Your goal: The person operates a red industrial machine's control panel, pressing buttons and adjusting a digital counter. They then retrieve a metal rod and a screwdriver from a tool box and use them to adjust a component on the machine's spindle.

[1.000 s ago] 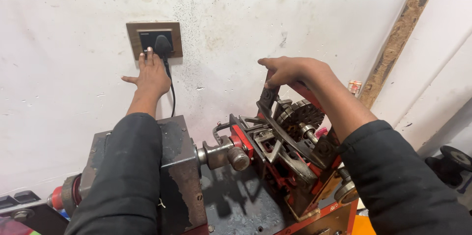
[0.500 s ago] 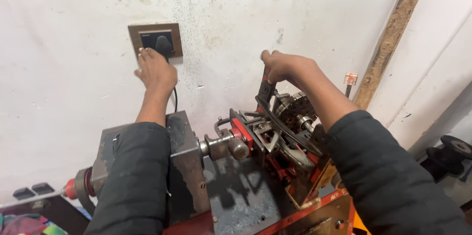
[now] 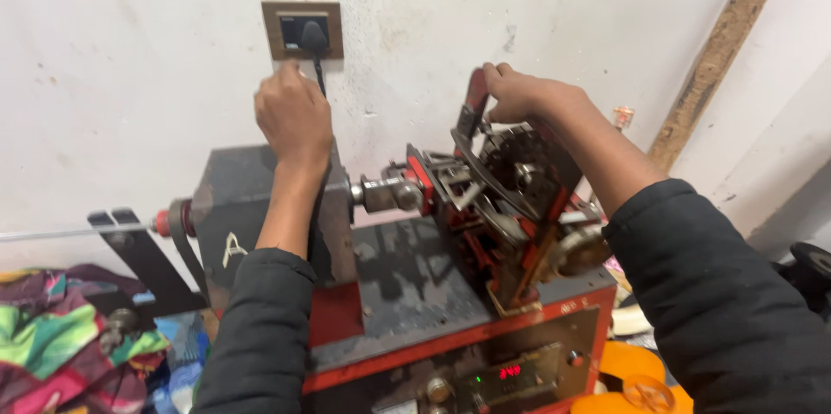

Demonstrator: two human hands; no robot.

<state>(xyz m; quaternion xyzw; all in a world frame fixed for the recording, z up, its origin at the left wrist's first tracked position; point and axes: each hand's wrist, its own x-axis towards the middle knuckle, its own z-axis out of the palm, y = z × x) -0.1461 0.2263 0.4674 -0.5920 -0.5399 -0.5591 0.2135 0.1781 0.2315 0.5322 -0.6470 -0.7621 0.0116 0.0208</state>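
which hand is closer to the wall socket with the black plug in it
Left. The left hand is just below the wall socket, fingertips nearly at its lower edge beside the cord. The right hand is well off to the right, gripping the red lever on the machine.

Red-and-grey machine (image 3: 407,310), black sleeves (image 3: 260,336), brown-framed black socket (image 3: 303,30) (multicoloured patterned cloth (image 3: 52,345))

Colourful cloth (image 3: 52,345) lower left; wooden strip (image 3: 718,50) on wall; orange spool (image 3: 636,384).
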